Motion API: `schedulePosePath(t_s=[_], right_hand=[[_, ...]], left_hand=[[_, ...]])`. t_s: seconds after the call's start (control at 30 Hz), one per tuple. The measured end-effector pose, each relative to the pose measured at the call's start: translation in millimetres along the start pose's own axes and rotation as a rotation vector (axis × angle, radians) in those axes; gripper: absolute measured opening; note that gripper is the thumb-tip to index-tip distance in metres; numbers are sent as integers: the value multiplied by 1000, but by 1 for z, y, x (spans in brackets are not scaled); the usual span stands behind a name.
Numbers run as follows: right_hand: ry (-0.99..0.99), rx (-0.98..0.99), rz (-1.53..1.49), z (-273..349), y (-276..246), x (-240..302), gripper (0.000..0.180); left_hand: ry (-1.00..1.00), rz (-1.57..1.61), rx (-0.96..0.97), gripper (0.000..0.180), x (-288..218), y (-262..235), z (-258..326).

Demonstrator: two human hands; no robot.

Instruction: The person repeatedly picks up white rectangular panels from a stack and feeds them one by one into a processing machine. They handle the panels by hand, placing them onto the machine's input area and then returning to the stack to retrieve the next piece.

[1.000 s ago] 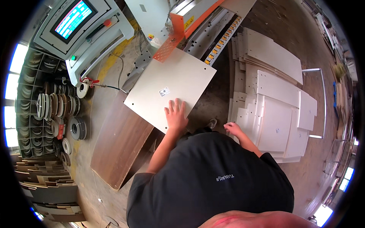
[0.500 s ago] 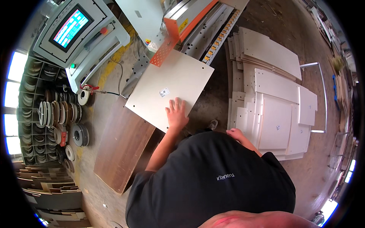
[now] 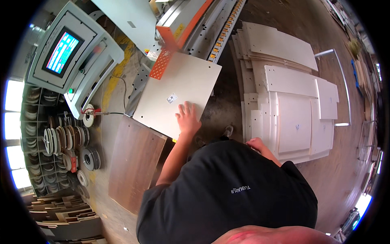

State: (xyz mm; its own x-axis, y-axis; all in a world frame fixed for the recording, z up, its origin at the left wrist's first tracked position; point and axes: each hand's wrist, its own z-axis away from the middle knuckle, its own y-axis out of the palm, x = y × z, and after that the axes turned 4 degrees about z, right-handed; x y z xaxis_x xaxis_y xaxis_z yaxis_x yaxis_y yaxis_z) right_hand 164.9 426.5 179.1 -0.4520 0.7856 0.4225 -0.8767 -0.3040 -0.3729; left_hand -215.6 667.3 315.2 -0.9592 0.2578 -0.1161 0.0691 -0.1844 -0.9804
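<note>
My left hand (image 3: 188, 118) lies with spread fingers on a white drilled panel (image 3: 162, 114), close to its right edge. A small printed label (image 3: 172, 98) is stuck on the panel just beyond my fingertips. The panel's far part passes beneath an orange perforated guard (image 3: 161, 65) on a long machine (image 3: 183, 24). My right hand (image 3: 256, 143) is held low at my right side, fingers curled, beside the stacked white panels (image 3: 294, 126). Whether anything sits inside those curled fingers is hidden.
A brown wooden board (image 3: 136, 162) adjoins the panel at the near left. Beyond it stands a control console (image 3: 61, 53) with a lit screen. Rolls of edge banding (image 3: 61, 140) fill a rack on the left. A metal frame (image 3: 345, 89) stands past the stacks.
The whole view has turned slightly. The panel appears a little farther under the orange guard, with my left hand still flat on it. My right hand stays curled at my side.
</note>
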Motion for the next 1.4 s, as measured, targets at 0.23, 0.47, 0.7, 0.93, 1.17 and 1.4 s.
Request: schedulePosePath(t_s=[0.23, 0.47, 0.7, 0.93, 1.17, 1.4], right_hand=[[-161, -305, 127, -1, -5, -52, 41], [243, -862, -196, 40, -33, -103, 42], [648, -1180, -484, 47, -51, -205, 60], [593, -815, -991, 33, -65, -183, 53], [490, -569, -1188, 6, -20, -149, 42], [320, -551, -1974, -3, 1, -136, 48]], left_hand=[[-2, -56, 97, 96, -43, -18, -63], [55, -30, 83, 94, -79, -21, -115], [605, 312, -193, 51, -95, 2, -107], [621, 450, 293, 43, -92, 65, -4], [362, 976, 598, 44, -42, 132, 50], [365, 595, 721, 41, -58, 89, 37]])
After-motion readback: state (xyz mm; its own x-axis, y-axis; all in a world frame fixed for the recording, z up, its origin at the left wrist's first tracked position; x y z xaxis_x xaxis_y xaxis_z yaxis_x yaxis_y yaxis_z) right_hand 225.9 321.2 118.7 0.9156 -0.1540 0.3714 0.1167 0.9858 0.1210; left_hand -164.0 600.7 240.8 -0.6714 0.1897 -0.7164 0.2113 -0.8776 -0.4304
